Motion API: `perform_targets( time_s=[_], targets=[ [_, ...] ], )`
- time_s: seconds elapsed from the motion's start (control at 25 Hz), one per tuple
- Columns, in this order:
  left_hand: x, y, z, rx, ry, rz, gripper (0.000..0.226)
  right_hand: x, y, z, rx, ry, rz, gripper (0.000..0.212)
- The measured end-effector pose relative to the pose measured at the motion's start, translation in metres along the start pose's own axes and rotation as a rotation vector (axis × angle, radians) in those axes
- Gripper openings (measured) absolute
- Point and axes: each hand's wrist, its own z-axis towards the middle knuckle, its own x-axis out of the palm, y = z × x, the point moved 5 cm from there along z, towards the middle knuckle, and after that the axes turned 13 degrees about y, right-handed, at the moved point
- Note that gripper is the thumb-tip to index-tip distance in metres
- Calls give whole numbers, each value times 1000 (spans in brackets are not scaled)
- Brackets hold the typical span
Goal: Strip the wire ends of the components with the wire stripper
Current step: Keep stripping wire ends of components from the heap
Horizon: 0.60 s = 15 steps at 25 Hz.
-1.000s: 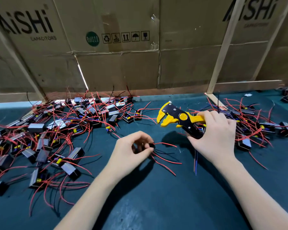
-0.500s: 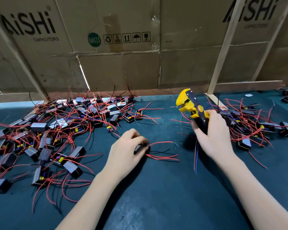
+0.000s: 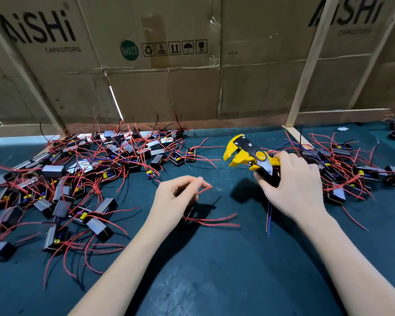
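My left hand (image 3: 176, 201) is at the middle of the dark green table and pinches a red wire (image 3: 204, 189) between thumb and fingertips. That wire belongs to a small black component (image 3: 188, 212) mostly hidden under the hand, with more red wires trailing right. To the right, my right hand (image 3: 292, 185) grips the handles of the yellow and black wire stripper (image 3: 249, 155). Its open jaws point left, a short way above and right of the pinched wire end.
A large pile of black components with red wires (image 3: 82, 179) covers the left of the table. Another pile (image 3: 347, 169) lies right of my right hand. Loose blue and red wires (image 3: 269, 218) lie under that hand. A cardboard wall (image 3: 192, 76) closes the back.
My left hand has lifted off the component and taken one red wire in a pinch. The right hand swung the stripper from upright down to the left, jaws toward the wire.
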Motion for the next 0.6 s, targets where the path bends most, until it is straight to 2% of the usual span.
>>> perform_targets(
  time_s=[0.12,0.28,0.4,0.48,0.6],
  targets=[
    [0,1,2,-15,131,-126,39,5,5,-1,-23,19,-54,52],
    [14,4,-4,-57,385,-38,26,7,6,-1,-34,36,-32,53],
    [17,3,-8,-59,507,-23,45,7,5,-1,-28,52,-6,52],
    [17,1,-9,-49,542,-22,51,9,4,-1,-20,63,7,51],
    [13,0,-8,-68,424,-61,56,10,2,-1,-13,76,5,50]
  ],
)
